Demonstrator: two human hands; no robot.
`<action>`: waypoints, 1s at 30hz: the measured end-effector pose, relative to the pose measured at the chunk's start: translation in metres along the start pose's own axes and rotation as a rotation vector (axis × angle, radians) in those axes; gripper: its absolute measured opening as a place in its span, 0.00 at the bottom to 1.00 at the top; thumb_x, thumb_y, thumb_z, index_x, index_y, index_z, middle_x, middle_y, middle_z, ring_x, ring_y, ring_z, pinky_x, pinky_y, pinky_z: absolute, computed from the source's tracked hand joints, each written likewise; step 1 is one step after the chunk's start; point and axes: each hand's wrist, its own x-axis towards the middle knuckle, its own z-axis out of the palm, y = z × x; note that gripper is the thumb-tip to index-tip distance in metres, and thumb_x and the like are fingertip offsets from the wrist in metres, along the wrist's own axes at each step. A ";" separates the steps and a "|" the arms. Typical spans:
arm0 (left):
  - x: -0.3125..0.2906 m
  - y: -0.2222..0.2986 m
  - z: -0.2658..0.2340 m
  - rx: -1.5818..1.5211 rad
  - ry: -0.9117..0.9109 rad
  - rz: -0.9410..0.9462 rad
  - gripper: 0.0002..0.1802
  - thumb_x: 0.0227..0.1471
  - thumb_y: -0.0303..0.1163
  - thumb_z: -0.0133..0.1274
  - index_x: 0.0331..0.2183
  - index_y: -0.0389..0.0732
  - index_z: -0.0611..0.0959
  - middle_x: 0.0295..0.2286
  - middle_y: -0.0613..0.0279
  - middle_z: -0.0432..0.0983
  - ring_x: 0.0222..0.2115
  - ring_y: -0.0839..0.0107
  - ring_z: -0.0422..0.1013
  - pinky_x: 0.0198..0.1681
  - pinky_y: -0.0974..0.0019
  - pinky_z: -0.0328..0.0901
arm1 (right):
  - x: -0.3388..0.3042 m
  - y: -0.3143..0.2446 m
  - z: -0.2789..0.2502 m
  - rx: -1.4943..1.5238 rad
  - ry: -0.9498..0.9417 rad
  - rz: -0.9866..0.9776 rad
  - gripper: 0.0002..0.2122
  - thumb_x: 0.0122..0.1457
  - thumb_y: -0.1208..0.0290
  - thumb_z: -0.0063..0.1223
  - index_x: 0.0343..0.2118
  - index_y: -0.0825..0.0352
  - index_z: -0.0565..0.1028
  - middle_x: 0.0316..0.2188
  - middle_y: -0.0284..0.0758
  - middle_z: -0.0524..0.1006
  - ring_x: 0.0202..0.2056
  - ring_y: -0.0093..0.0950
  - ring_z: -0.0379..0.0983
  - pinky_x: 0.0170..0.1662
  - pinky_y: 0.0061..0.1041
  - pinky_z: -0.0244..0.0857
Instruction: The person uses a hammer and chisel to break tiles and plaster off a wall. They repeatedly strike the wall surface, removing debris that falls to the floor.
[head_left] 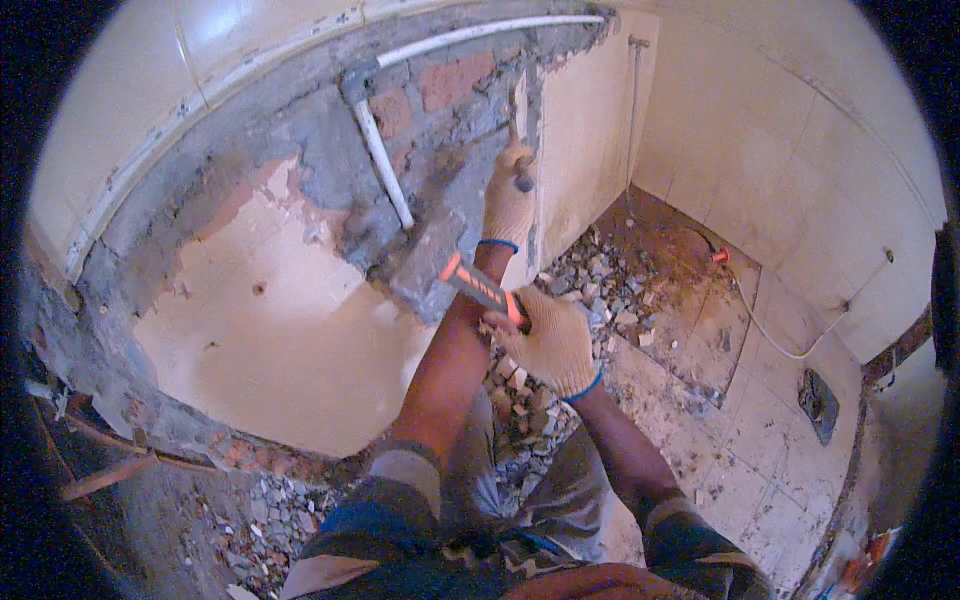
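My left hand point(508, 205), in a cream knitted glove with a blue cuff, is raised against the broken wall. It is closed round a chisel point(523, 183), whose dark round end sticks out of the fist; its thin shaft points up along the edge of the tiles. Lower and to the right, my right hand point(556, 345), in a matching glove, grips a hammer by its grey and orange handle point(485, 290). That handle points up and left, across my left forearm. The hammer's head cannot be made out.
White pipe point(380, 165) runs over the exposed brick and mortar. Cream tiles point(590, 150) still cover the wall to the right. Rubble point(600, 285) lies along the wall's foot and around my legs. A thin white hose point(790, 352) and a floor drain point(818, 405) are at the right.
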 end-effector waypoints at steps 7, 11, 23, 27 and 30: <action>0.014 -0.008 -0.007 -0.078 0.194 0.098 0.09 0.69 0.32 0.53 0.48 0.41 0.79 0.43 0.60 0.77 0.46 0.65 0.72 0.55 0.62 0.66 | 0.011 0.001 -0.014 0.118 -0.022 0.113 0.19 0.60 0.52 0.68 0.35 0.65 0.79 0.20 0.44 0.77 0.24 0.45 0.79 0.29 0.40 0.71; 0.011 -0.008 -0.010 -0.077 0.195 0.086 0.08 0.70 0.32 0.52 0.47 0.40 0.79 0.44 0.55 0.76 0.47 0.60 0.72 0.56 0.59 0.66 | 0.027 0.006 -0.004 0.134 0.036 0.141 0.23 0.61 0.42 0.64 0.34 0.63 0.78 0.18 0.44 0.77 0.23 0.48 0.79 0.27 0.46 0.71; 0.024 -0.010 -0.026 -0.089 0.161 -0.090 0.12 0.71 0.35 0.48 0.44 0.35 0.78 0.41 0.52 0.78 0.44 0.56 0.75 0.53 0.56 0.68 | 0.016 -0.020 -0.018 0.170 -0.048 -0.079 0.21 0.56 0.48 0.71 0.34 0.64 0.80 0.21 0.42 0.78 0.23 0.42 0.79 0.27 0.37 0.70; 0.022 -0.014 -0.026 -0.123 0.178 -0.115 0.11 0.70 0.34 0.50 0.43 0.35 0.79 0.41 0.51 0.78 0.44 0.56 0.75 0.53 0.56 0.67 | 0.041 -0.012 -0.008 0.112 -0.032 -0.032 0.25 0.59 0.42 0.66 0.34 0.65 0.80 0.19 0.43 0.77 0.24 0.44 0.79 0.28 0.41 0.69; 0.023 -0.016 -0.026 0.001 0.195 0.050 0.11 0.69 0.33 0.50 0.42 0.35 0.79 0.40 0.50 0.77 0.44 0.57 0.75 0.53 0.57 0.67 | 0.053 -0.009 0.006 0.087 -0.094 0.222 0.27 0.61 0.39 0.62 0.34 0.66 0.79 0.17 0.45 0.75 0.24 0.49 0.78 0.28 0.46 0.69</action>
